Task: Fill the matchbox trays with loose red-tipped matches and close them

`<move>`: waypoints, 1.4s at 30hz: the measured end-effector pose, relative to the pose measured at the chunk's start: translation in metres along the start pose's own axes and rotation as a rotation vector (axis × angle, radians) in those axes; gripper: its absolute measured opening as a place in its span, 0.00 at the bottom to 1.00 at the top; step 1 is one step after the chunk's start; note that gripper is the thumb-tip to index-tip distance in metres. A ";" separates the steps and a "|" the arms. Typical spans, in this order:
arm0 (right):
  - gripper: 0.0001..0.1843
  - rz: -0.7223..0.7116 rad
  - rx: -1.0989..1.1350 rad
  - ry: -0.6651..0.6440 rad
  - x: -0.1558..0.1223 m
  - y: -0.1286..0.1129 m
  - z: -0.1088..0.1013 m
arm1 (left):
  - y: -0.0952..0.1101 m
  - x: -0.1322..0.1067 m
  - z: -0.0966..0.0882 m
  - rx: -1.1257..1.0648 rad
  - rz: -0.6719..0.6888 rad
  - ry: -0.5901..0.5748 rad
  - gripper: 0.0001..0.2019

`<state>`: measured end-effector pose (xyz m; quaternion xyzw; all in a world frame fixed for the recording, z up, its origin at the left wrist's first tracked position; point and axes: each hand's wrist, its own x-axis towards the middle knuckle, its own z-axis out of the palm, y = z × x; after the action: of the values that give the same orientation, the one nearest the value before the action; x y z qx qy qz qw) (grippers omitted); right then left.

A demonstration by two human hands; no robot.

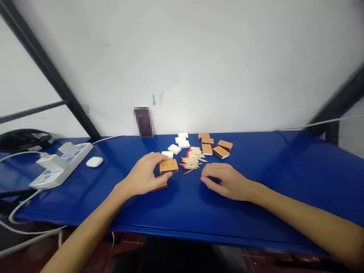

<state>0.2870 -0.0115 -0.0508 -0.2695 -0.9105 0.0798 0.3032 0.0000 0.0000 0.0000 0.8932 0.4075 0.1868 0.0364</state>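
Note:
My left hand (pixel 143 176) is closed on an orange matchbox (pixel 168 166) held just above the blue table (pixel 182 204), with another orange matchbox (pixel 160 187) lying under the hand. My right hand (pixel 226 181) rests on the table right of it, fingers curled down to the surface; nothing shows in them. Between and behind the hands lies a pile of loose red-tipped matches (pixel 192 158). Several white inner trays (pixel 178 146) lie left of the pile. Several more orange matchboxes (pixel 216 146) lie right of it.
At the left sit a white power strip (pixel 61 165) with plugs and cables, a small white oval case (pixel 94 162) and a dark object (pixel 22 138). A white wall stands just behind the table. Dark frame bars (pixel 51 72) slant at both sides.

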 end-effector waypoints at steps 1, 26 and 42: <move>0.14 0.000 -0.008 -0.009 0.002 -0.001 0.000 | -0.002 -0.009 0.003 0.029 0.005 -0.021 0.15; 0.16 0.134 -0.041 -0.031 0.007 0.000 0.003 | -0.090 -0.010 -0.017 0.037 -0.274 -0.290 0.30; 0.21 0.274 -0.187 -0.156 0.010 0.010 0.005 | -0.009 0.057 0.030 0.577 0.005 -0.065 0.17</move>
<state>0.2818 0.0029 -0.0523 -0.4113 -0.8895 0.0560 0.1912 0.0386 0.0508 -0.0122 0.8731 0.4404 0.0348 -0.2064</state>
